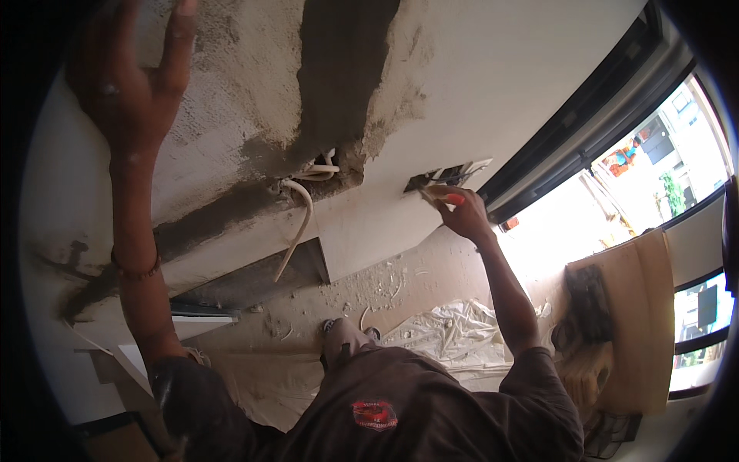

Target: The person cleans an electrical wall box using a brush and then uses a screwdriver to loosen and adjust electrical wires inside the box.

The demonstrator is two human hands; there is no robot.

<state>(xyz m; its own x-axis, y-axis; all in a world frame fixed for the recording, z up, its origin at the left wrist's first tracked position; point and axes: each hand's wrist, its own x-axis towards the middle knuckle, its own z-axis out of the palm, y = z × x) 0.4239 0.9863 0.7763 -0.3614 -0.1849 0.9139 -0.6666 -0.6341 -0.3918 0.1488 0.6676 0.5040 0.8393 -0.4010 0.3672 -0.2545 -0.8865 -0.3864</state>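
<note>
High on the left, my left hand [138, 96] is raised at the wall [231, 85] with fingers spread and nothing visible in it; its upper fingers run out of the picture. To the right, my right hand [464, 217] is closed round a small hand tool with an orange-red handle [454, 199]. The tool's pale front end reaches the edge of a rectangular wall opening [419, 182]; its exact kind is unclear. Between my hands, pale cables [308, 208] come out of a rough hole in a strip of dark grey plaster [339, 69].
Debris [369, 289] litters the floor below, near a crumpled plastic sheet [454, 331]. At the right are a dark window frame [570, 115] and a curved tan board [643, 308] with dark bundled items beside it. A dark recess [262, 277] sits low in the wall.
</note>
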